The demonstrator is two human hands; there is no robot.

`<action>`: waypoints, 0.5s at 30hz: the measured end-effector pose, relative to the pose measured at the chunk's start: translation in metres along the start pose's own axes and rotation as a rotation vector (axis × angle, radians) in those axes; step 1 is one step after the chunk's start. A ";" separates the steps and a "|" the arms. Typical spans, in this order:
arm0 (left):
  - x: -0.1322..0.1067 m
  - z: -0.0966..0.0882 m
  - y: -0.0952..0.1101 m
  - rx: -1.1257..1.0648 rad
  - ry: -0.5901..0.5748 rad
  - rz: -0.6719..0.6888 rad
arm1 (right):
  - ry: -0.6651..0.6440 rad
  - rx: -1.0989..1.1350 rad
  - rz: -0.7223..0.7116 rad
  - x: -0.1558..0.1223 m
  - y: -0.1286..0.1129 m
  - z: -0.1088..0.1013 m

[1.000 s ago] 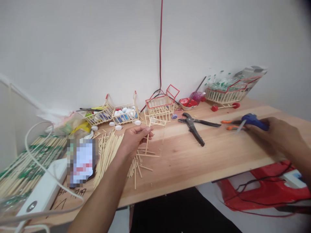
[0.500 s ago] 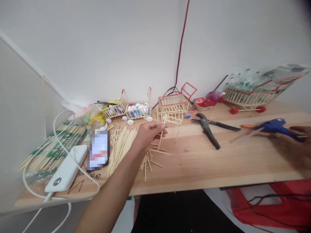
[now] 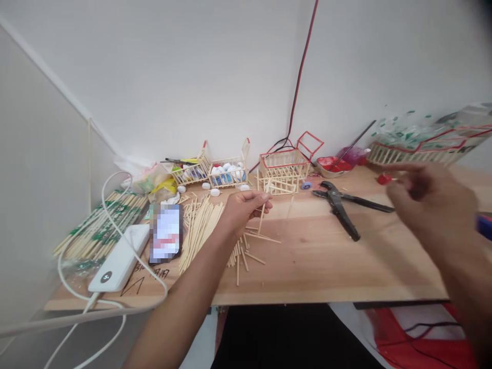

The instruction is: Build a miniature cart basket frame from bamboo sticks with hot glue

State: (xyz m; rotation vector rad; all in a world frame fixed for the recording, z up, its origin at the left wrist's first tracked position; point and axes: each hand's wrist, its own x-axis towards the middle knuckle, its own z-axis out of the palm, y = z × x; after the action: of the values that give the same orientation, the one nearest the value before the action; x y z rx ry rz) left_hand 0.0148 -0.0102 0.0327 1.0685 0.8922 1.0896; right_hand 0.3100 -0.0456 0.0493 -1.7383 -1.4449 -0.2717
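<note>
My left hand point(image 3: 243, 209) is closed in a pinch on a small frame of thin wooden sticks point(image 3: 263, 218), held upright just above the wooden tabletop point(image 3: 326, 261). Loose sticks point(image 3: 198, 230) lie in a pile under and left of that hand. My right hand point(image 3: 428, 205) hovers over the right side of the table, smeared by motion, so its fingers are unclear. The blue glue gun point(image 3: 484, 224) lies at the right edge, just behind this hand. Black pliers point(image 3: 340, 207) rest between the two hands.
Small stick carts point(image 3: 226, 171), a red-rimmed cart point(image 3: 286, 161) and a larger cart point(image 3: 418, 148) stand along the wall. A red dish point(image 3: 330, 164), phone point(image 3: 165, 233), white power bank point(image 3: 119, 259) with cable, and packed sticks point(image 3: 98, 225) lie around. A red stool point(image 3: 423, 343) is below.
My right hand has let go of the blue glue gun, which now lies at the right edge, and moved up and left. The view has shifted left; my left hand still pinches the frame.
</note>
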 end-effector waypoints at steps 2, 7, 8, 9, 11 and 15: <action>0.002 -0.003 0.001 -0.047 -0.007 -0.004 | -0.054 0.207 -0.051 0.001 -0.022 0.019; 0.005 -0.012 0.004 -0.118 -0.052 -0.021 | -0.318 0.547 0.033 0.000 -0.044 0.060; 0.005 -0.013 0.005 -0.132 -0.060 -0.025 | -0.347 0.599 0.055 -0.001 -0.045 0.067; 0.006 -0.013 0.005 -0.147 -0.067 -0.029 | -0.373 0.636 0.074 -0.002 -0.046 0.074; 0.006 -0.014 0.006 -0.174 -0.073 -0.035 | -0.423 0.691 0.095 -0.006 -0.045 0.085; 0.007 -0.014 0.005 -0.206 -0.064 -0.047 | -0.525 0.832 0.119 -0.014 -0.041 0.096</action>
State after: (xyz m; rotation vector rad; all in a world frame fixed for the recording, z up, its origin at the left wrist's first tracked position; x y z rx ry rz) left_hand 0.0019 0.0006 0.0332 0.9025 0.7339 1.0773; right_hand 0.2376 0.0119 -0.0012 -1.2125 -1.4856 0.8034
